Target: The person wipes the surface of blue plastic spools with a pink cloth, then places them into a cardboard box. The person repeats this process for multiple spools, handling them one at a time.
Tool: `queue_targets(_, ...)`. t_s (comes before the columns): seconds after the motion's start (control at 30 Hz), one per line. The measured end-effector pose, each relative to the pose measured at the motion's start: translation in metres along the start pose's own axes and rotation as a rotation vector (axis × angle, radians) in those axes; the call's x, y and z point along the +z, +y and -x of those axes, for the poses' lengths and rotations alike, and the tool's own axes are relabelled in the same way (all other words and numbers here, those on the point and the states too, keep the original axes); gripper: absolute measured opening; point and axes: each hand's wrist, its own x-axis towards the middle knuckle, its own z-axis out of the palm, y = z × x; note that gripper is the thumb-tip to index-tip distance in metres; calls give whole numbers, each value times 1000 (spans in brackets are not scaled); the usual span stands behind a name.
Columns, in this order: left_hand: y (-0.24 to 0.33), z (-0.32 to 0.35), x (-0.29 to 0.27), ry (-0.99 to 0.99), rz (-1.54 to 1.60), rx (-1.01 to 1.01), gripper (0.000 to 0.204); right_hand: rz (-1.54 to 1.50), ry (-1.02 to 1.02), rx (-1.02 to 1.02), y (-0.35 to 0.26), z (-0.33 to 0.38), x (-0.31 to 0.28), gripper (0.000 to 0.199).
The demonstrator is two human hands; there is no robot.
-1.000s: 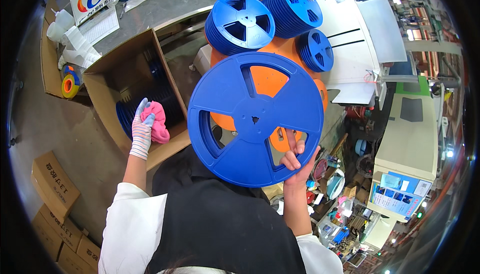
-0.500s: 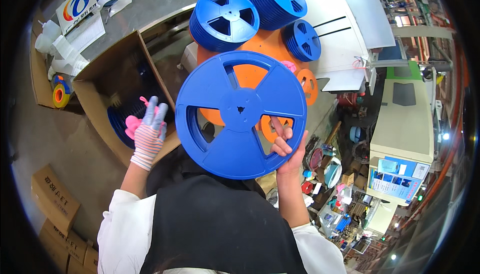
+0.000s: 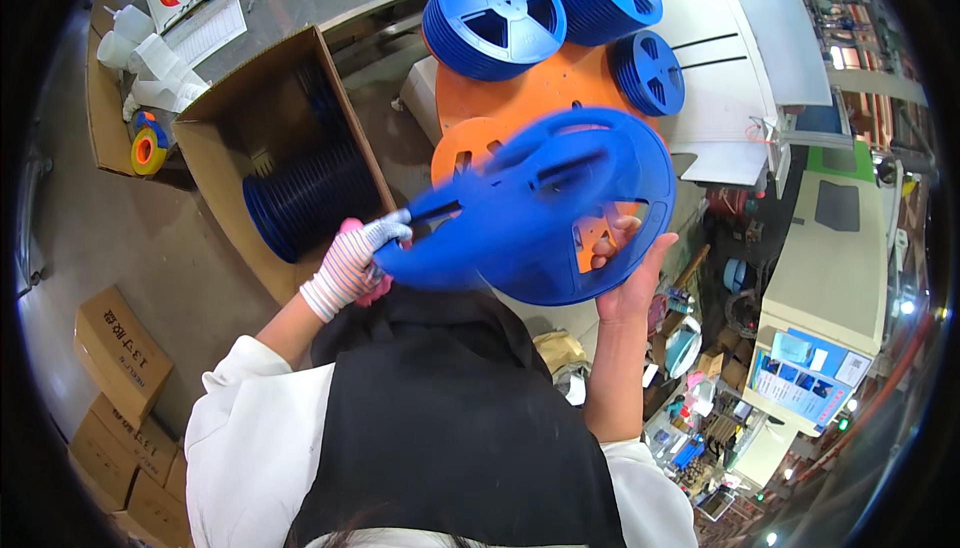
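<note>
I've got the big blue reel (image 3: 540,210) tilted in front of my chest, both hands on it: my gloved left hand (image 3: 356,264) closed around its near rim, my bare right hand (image 3: 628,266) cupping the far edge, fingers hooked through a cutout, probably to steady it. Beyond sit an orange reel (image 3: 505,98) and stacked blue reels (image 3: 492,16); a cardboard box (image 3: 215,153) of dark reels crowds my left.
</note>
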Motion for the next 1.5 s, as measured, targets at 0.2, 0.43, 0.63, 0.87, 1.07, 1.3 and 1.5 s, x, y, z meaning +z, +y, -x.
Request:
queue_targets(0.2,-2,24,-1,-118,818,-99,24,57,69,-80,10,-6,-20,61)
queue_targets(0.43,-16,32,-12,-98,1010,-132,27,-62,48,62,24,-7,-28,60)
queue_targets(0.63,-15,37,-16,-48,851,-111,25,-98,-12,99,26,-10,-22,60)
queue_targets(0.87,-14,58,-14,219,782,-93,25,-124,-57,92,28,-13,-18,63)
queue_targets(1.07,-78,55,-48,833,351,-38,9,-106,-14,97,33,-13,-17,65)
queue_targets(1.3,-178,-40,-136,1080,-61,-272,15,-69,-22,126,33,-9,-18,62)
queue_targets(1.5,-210,-110,-139,1019,-226,-489,19,-59,33,125,31,-4,-26,61)
